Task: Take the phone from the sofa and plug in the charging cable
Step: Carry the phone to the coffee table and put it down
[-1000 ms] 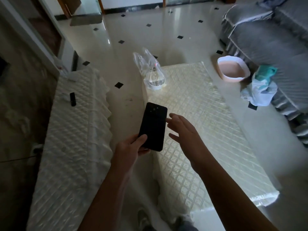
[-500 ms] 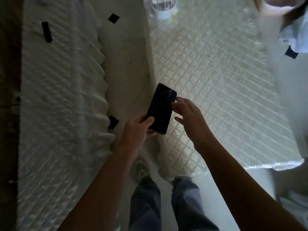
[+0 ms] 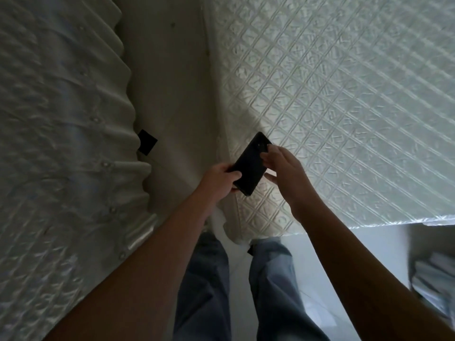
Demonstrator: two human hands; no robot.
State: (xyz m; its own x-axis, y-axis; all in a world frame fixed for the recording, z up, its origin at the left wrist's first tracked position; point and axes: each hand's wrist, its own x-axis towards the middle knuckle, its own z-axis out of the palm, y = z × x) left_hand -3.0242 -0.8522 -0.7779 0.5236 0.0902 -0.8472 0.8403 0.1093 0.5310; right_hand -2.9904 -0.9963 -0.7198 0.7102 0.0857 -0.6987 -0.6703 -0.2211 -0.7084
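A black phone (image 3: 250, 166) is held tilted over the near left corner of a table covered in white quilted cloth (image 3: 344, 107). My left hand (image 3: 219, 178) grips the phone's lower left edge. My right hand (image 3: 285, 171) holds its right side, fingers on its upper end and thumb underneath. No charging cable or sofa is in view.
A second piece of furniture under a ruffled white cover (image 3: 61, 143) stands on the left, with a strip of tiled floor (image 3: 167, 94) between it and the table. My legs in blue jeans (image 3: 204, 291) are below. Stacked papers (image 3: 433, 279) lie at the lower right.
My head has tilted further down, so the room's far end, the bag and the sofa left the view. My right hand went from reaching toward the phone to gripping it.
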